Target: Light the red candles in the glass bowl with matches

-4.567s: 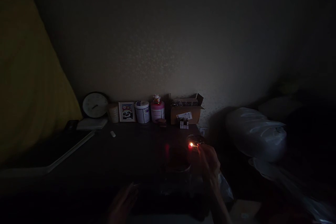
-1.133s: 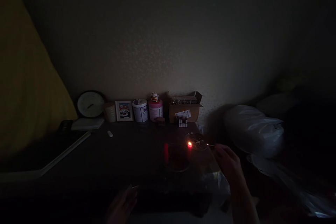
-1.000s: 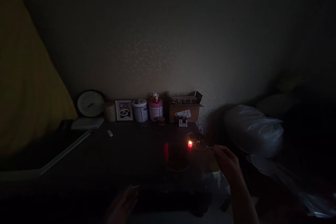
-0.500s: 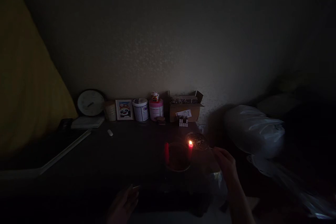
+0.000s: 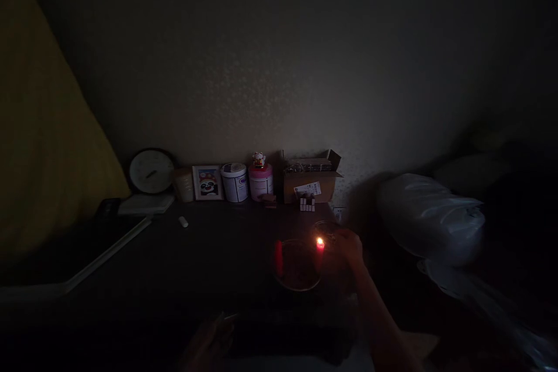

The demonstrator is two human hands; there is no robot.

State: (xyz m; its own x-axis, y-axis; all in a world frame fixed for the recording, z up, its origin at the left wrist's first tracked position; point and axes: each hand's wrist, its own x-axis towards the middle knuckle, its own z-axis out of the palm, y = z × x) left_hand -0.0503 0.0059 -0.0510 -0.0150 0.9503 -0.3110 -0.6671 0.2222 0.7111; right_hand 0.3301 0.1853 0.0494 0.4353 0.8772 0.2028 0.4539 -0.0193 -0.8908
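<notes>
A lit red candle [image 5: 319, 247] stands upright at the right side of a round glass dish [image 5: 300, 289]. At the dish's left side is a second red candle [image 5: 278, 257], unlit. My right hand [image 5: 350, 249] is just right of the flame, over a round dish of small sticks [image 5: 326, 225] that it partly covers. Its fingers are drawn together; what they hold, if anything, is hidden. Low in front, my left hand [image 5: 209, 340] is dim and blurred, closed on a thin, pale-edged thing [image 5: 230, 317] at its fingertips.
Along the wall stand a round clock [image 5: 151, 171], a framed panda picture [image 5: 208, 182], two canisters [image 5: 234, 182], a lucky cat figurine [image 5: 258, 159] and an open cardboard box [image 5: 309, 186]. A plastic bag [image 5: 429, 218] bulges beyond the dark table's right edge. The room is dim.
My right hand has moved left, from beside the dish of sticks to over it, close to the flame. My left hand has shifted slightly right and down. The view has shifted slightly.
</notes>
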